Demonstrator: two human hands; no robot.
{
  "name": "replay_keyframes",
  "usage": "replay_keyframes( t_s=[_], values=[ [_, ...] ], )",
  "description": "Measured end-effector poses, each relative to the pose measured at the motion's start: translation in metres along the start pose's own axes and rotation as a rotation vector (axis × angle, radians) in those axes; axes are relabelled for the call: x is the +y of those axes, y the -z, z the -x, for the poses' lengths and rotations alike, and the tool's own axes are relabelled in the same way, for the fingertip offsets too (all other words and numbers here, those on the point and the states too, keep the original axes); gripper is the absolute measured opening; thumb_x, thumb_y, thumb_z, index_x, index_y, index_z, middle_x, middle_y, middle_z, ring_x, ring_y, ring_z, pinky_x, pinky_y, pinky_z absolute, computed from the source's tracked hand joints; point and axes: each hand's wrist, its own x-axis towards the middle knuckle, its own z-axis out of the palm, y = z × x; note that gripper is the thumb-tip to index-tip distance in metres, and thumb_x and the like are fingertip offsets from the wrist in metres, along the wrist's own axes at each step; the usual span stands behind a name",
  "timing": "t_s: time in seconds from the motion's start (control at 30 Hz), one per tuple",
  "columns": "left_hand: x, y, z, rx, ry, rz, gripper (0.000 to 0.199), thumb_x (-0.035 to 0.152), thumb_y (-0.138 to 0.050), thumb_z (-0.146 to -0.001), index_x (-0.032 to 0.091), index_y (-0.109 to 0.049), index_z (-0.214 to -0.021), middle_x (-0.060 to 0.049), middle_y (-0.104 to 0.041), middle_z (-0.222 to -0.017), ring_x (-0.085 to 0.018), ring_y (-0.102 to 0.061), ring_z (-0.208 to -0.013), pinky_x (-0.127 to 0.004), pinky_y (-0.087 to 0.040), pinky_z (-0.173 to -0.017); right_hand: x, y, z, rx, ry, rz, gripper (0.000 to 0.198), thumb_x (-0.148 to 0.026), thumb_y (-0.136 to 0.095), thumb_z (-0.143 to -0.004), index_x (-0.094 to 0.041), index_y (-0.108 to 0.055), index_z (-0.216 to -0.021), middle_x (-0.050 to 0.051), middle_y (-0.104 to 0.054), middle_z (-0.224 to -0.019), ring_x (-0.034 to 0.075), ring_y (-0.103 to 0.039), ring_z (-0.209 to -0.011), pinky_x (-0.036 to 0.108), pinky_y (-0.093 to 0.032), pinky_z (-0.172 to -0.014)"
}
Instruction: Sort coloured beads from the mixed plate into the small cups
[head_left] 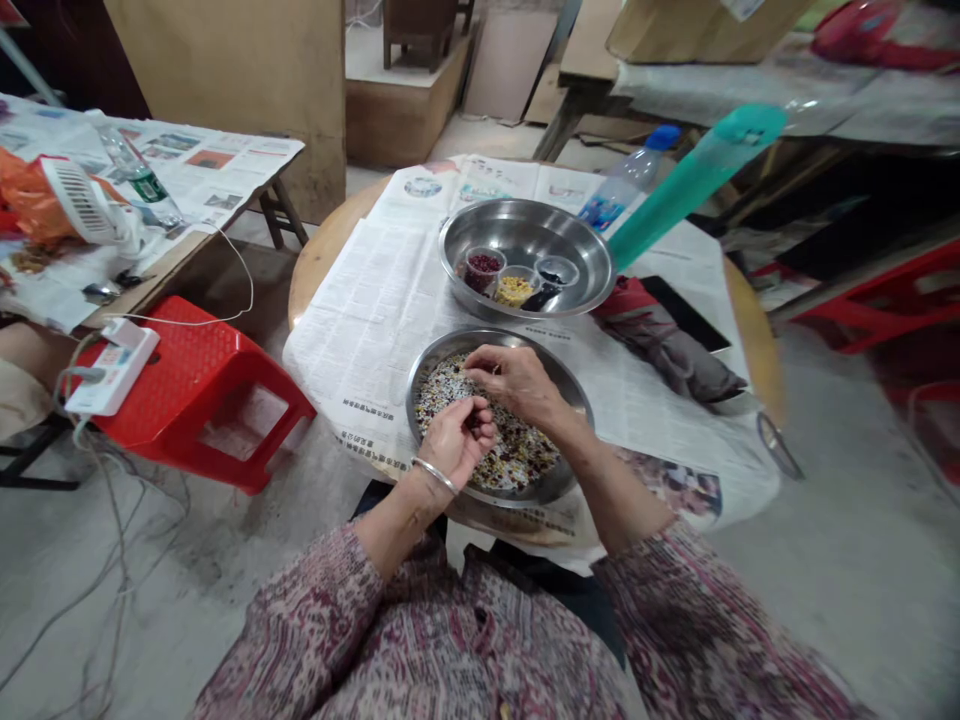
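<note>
A steel basin at the near side of the round table holds mixed grains and beans, white, yellow and dark red. Over its left part is my left hand, palm turned up and fingers curled closed; what lies inside them is hidden. My right hand hovers just beyond it above the grains, thumb and fingertips drawn together. Anything in that pinch is too small to make out. Behind stands a second steel basin with clear cups of dark red beans, yellow kernels and black grains.
Newspaper covers the table. A blue-capped bottle, a long green tube-like object and a grey and red cloth bundle lie right. At left stand a red stool with a power strip and a fan.
</note>
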Motion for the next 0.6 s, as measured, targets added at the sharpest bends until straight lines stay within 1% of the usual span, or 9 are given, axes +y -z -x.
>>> replay_keyframes(
  t_s=[0.13, 0.23, 0.27, 0.33, 0.37, 0.4, 0.43, 0.53, 0.6],
  values=[
    [-0.001, 0.000, -0.001, 0.034, -0.013, -0.005, 0.022, 0.015, -0.046, -0.094, 0.011, -0.058, -0.076, -0.001, -0.054, -0.063, -0.006, -0.049, -0.051, -0.017, -0.037, -0.051, 0.001, 0.009, 0.015, 0.121, -0.121, -0.053, 0.016, -0.026, -0.060, -0.078, -0.019, -0.074, -0.082, 0.003, -0.073, -0.074, 0.015, -0.063, -0.065, 0.026, -0.047, -0.065],
    [-0.001, -0.003, -0.001, 0.073, -0.024, -0.010, 0.022, 0.014, -0.044, -0.095, 0.009, -0.061, -0.081, -0.004, -0.060, -0.067, -0.008, -0.057, -0.058, -0.019, -0.044, -0.058, -0.005, 0.018, 0.028, 0.157, -0.148, -0.116, 0.019, -0.029, -0.060, -0.076, -0.017, -0.073, -0.082, 0.002, -0.072, -0.072, 0.014, -0.061, -0.062, 0.026, -0.048, -0.062],
    [-0.001, -0.004, -0.001, 0.079, -0.023, -0.005, 0.024, 0.014, -0.043, -0.095, 0.009, -0.062, -0.082, -0.005, -0.062, -0.070, -0.009, -0.059, -0.061, -0.020, -0.046, -0.062, -0.008, 0.021, 0.033, 0.128, -0.139, -0.147, 0.019, -0.030, -0.061, -0.076, -0.017, -0.074, -0.083, 0.002, -0.072, -0.073, 0.014, -0.061, -0.062, 0.026, -0.048, -0.062],
    [-0.001, -0.006, -0.001, 0.080, -0.027, 0.011, 0.028, 0.017, -0.040, -0.097, 0.009, -0.063, -0.084, -0.007, -0.064, -0.073, -0.011, -0.061, -0.065, -0.023, -0.049, -0.068, -0.015, 0.027, 0.040, 0.017, -0.102, -0.207, 0.022, -0.034, -0.063, -0.076, -0.018, -0.074, -0.086, 0.003, -0.074, -0.077, 0.014, -0.061, -0.063, 0.026, -0.049, -0.062],
    [-0.001, -0.006, -0.001, 0.078, -0.034, 0.015, 0.029, 0.018, -0.039, -0.098, 0.009, -0.063, -0.084, -0.007, -0.065, -0.073, -0.011, -0.062, -0.066, -0.023, -0.050, -0.069, -0.017, 0.030, 0.043, -0.024, -0.089, -0.227, 0.024, -0.036, -0.064, -0.076, -0.018, -0.075, -0.089, 0.003, -0.074, -0.080, 0.014, -0.062, -0.065, 0.026, -0.049, -0.062],
    [-0.001, -0.006, -0.001, 0.077, -0.042, 0.013, 0.029, 0.018, -0.039, -0.098, 0.009, -0.063, -0.084, -0.007, -0.064, -0.073, -0.010, -0.061, -0.065, -0.022, -0.050, -0.067, -0.017, 0.032, 0.045, -0.033, -0.088, -0.235, 0.027, -0.038, -0.064, -0.077, -0.019, -0.075, -0.092, 0.004, -0.075, -0.082, 0.015, -0.063, -0.067, 0.027, -0.050, -0.063],
    [-0.001, -0.006, -0.001, 0.077, -0.051, 0.005, 0.028, 0.017, -0.040, -0.098, 0.009, -0.062, -0.083, -0.006, -0.063, -0.072, -0.009, -0.059, -0.063, -0.020, -0.048, -0.063, -0.015, 0.033, 0.046, -0.004, -0.103, -0.229, 0.029, -0.039, -0.064, -0.078, -0.018, -0.075, -0.094, 0.005, -0.075, -0.084, 0.015, -0.064, -0.068, 0.027, -0.050, -0.063],
    [0.000, -0.004, 0.000, 0.052, -0.046, -0.031, 0.019, 0.011, -0.046, -0.094, 0.009, -0.061, -0.083, -0.002, -0.057, -0.067, -0.005, -0.051, -0.055, -0.014, -0.038, -0.051, 0.001, 0.035, 0.047, 0.173, -0.196, -0.146, 0.029, -0.036, -0.061, -0.079, -0.017, -0.075, -0.096, 0.006, -0.075, -0.083, 0.017, -0.064, -0.068, 0.028, -0.050, -0.063],
    [0.000, -0.002, 0.001, 0.027, -0.030, -0.042, 0.015, 0.007, -0.048, -0.091, 0.009, -0.060, -0.084, -0.001, -0.055, -0.066, -0.004, -0.047, -0.053, -0.014, -0.033, -0.048, 0.016, 0.033, 0.046, 0.236, -0.245, -0.058, 0.026, -0.032, -0.059, -0.080, -0.016, -0.076, -0.094, 0.007, -0.075, -0.081, 0.018, -0.064, -0.068, 0.029, -0.049, -0.063]
  ],
)
